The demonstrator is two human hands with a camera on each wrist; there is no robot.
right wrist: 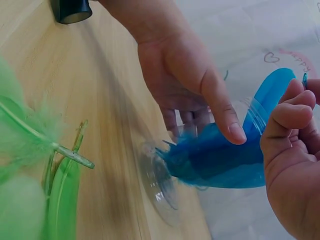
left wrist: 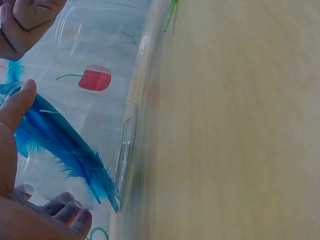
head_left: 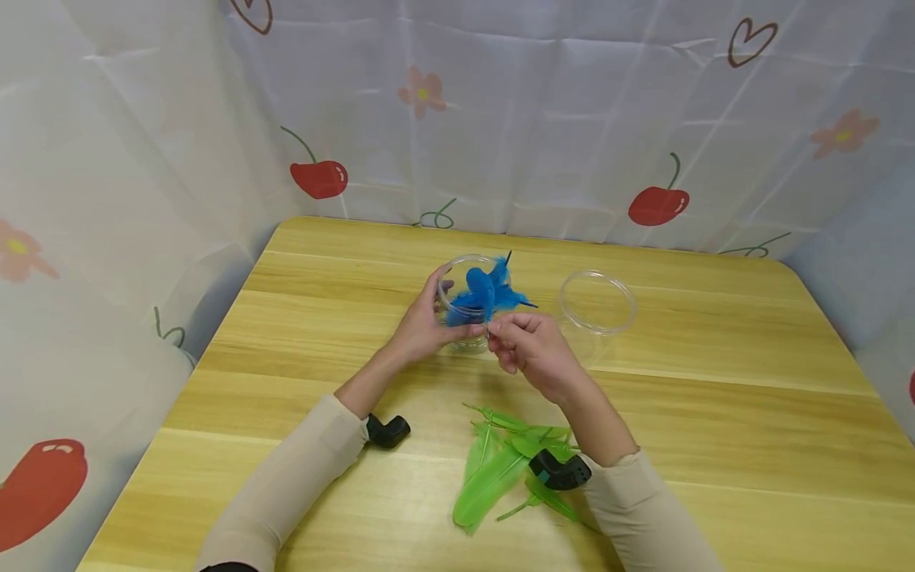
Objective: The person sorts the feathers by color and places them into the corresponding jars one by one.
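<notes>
My left hand [head_left: 423,324] grips a clear plastic jar [head_left: 470,347], with the thumb across its near side and the fingers around the far side. Blue feathers [head_left: 480,287] fill the jar, some with quills sticking out over the rim. At the jar's near right edge my right hand [head_left: 534,353] pinches a blue feather between thumb and forefinger; its tip [right wrist: 305,80] shows above the fingers in the right wrist view. Through the jar wall in the left wrist view, several blue feathers [left wrist: 65,140] slant toward the base.
A second clear round container [head_left: 599,327] stands right of the jar. Several green feathers [head_left: 493,481] lie loosely piled on the wooden table [head_left: 343,508], nearer me and partly below my right forearm. A patterned white curtain [head_left: 515,143] hangs behind the table.
</notes>
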